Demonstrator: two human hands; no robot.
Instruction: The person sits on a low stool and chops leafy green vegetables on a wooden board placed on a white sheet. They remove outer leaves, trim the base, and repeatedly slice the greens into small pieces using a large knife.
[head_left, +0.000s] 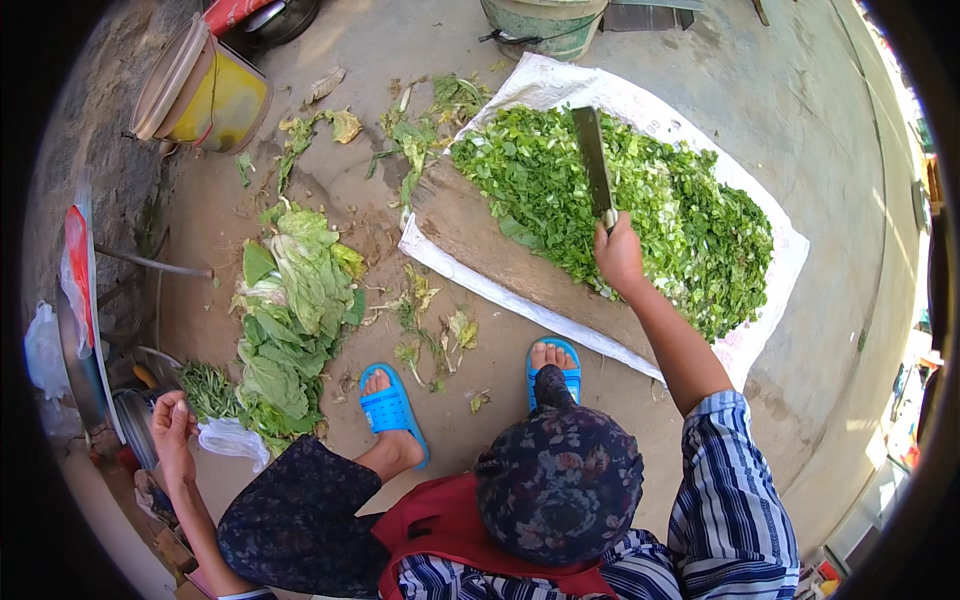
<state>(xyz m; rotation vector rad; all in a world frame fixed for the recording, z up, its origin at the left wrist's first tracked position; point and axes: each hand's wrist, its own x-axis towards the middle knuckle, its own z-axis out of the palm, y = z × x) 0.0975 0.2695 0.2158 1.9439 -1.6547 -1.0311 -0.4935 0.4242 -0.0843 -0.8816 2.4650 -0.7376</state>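
My right hand (621, 251) grips the handle of a cleaver (594, 159), whose broad dark blade points away over a heap of chopped leafy greens (675, 217). The greens lie on a wooden board (480, 229) and a white woven sack (784, 247) spread on the ground. Out at the left, my left hand (174, 427) is raised with its fingers curled together; whether a small thing is between them cannot be told. Near it are a white plastic bag (234, 441) and thin dark-green leaves (206, 390). A pile of whole leafy greens (289, 330) lies between that hand and the board.
Wilted leaves (461, 330) and roots are scattered on the concrete. A yellow bucket (225, 97) leans at the upper left, and a green bucket (547, 30) stands beyond the sack. Metal pans (139, 427) and plastic bags (46, 352) crowd the left wall. Blue slippers (394, 409) are on my feet.
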